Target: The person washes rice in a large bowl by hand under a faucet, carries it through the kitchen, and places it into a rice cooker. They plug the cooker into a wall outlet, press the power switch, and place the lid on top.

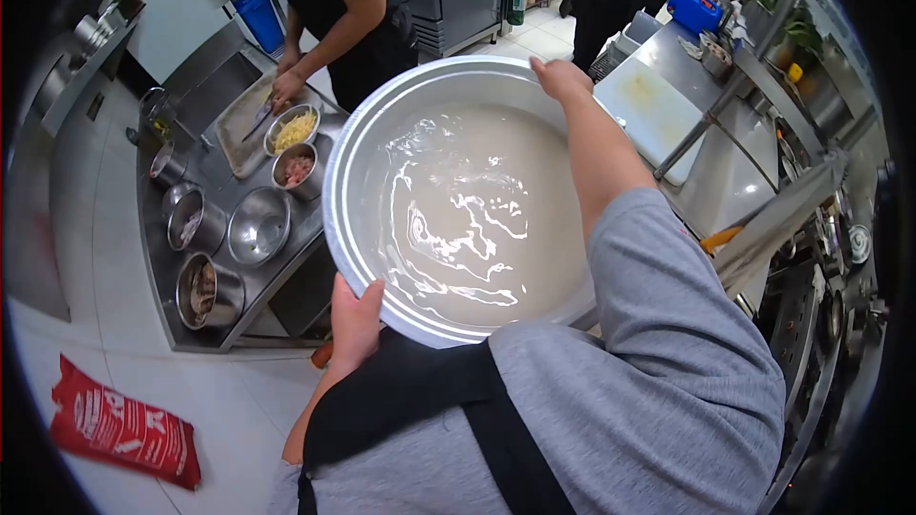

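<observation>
A large round metal pot (360, 257) is held in front of my body, filled with cloudy whitish liquid (487, 200) whose rippled surface reflects the light. My left hand (356, 319) grips the near left side of its rim, the thumb on top and the other fingers hidden below. At the far right side of the rim is my right hand (563, 79), closed round the edge, its fingers partly hidden. The pot's near edge is close to my grey shirt and black apron strap.
Left, a steel table (157, 267) holds metal bowls and a tray; a person in black (334, 19) works there with a knife. A red bag (124, 429) lies on the floor. At right are a counter with a white board (649, 110) and a stove. Other people stand behind.
</observation>
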The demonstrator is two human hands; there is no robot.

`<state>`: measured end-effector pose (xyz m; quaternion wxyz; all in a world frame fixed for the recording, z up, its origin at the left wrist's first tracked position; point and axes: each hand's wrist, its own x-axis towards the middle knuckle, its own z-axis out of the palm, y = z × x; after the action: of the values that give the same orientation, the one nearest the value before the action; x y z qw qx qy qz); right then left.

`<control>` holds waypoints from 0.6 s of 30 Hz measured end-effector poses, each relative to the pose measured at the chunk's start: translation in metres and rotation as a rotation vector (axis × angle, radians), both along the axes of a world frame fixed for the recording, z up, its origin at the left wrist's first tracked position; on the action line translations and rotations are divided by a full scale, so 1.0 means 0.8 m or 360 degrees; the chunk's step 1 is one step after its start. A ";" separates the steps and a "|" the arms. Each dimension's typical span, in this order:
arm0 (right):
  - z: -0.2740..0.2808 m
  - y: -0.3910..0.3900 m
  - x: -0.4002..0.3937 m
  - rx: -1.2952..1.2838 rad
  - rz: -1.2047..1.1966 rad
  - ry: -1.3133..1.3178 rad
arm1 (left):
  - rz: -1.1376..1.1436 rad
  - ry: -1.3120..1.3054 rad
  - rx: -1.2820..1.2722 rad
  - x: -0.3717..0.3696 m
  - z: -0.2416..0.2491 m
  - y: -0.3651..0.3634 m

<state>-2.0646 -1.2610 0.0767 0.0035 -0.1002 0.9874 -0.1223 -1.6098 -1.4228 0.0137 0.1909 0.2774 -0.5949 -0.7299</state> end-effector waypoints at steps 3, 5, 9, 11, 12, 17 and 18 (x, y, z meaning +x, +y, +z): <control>0.002 -0.044 -0.068 -0.0052 0.0088 0.0002 | 0.0114 0.0049 0.0004 -0.065 0.003 -0.019; -0.001 -0.070 -0.125 -0.0044 0.0124 -0.0005 | 0.0145 0.0061 -0.0015 -0.112 0.002 -0.032; 0.006 -0.110 -0.226 -0.0018 0.0182 0.0003 | 0.0205 0.0028 -0.0044 -0.208 0.011 -0.051; 0.010 -0.124 -0.274 -0.0024 0.0187 0.0031 | 0.0217 0.0022 -0.0052 -0.256 0.011 -0.059; 0.010 -0.129 -0.296 -0.0025 0.0187 0.0034 | 0.0225 0.0036 -0.0026 -0.278 0.011 -0.061; -0.003 -0.141 -0.384 -0.0012 0.0132 -0.0008 | 0.0186 0.0039 -0.0010 -0.366 0.006 -0.089; -0.005 -0.141 -0.400 -0.0023 0.0125 0.0007 | 0.0162 0.0057 -0.0007 -0.385 0.001 -0.096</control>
<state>-2.3844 -1.3737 0.0723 0.0055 -0.1391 0.9818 -0.1289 -1.9181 -1.4998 0.0145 0.2391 0.2939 -0.5779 -0.7228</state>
